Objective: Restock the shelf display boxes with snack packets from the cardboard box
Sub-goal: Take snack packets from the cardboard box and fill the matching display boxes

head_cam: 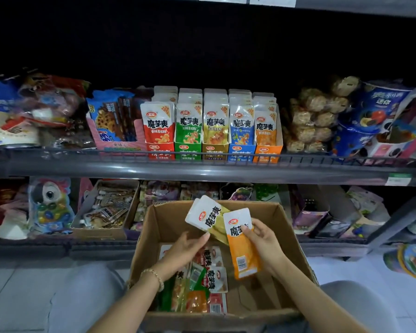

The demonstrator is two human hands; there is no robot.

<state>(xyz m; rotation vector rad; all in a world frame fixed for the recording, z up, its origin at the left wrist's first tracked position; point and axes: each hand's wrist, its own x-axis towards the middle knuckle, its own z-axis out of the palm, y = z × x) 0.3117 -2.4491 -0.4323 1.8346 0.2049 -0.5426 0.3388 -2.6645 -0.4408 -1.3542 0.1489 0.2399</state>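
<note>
Open cardboard box point(286, 227) before dark grey shelving point(106, 168); pale tiled floor point(17, 296) either side. Loose snack packets point(211, 280) inside. Five coloured display boxes point(214, 151) on upper shelf. Above box: left hand point(185, 248) pinching yellow packets point(209, 217); right hand point(264, 243), fingers clamped on orange packet point(244, 253).

Shop aisle, dark grey metal shelving, dim light.
Middle shelf point(202, 173) w/ thin wire rail point(82, 153) along the front edge; green price tag point(399, 178) on its edge strip at the right. Back panel point(202, 44) black, in deep shadow. Top shelf point(370, 8) carries white labels point(271, 0). Bottom shelf point(58, 248) sits low, near the floor point(15, 296), which is pale tile w/ grout lines visible.
</note>
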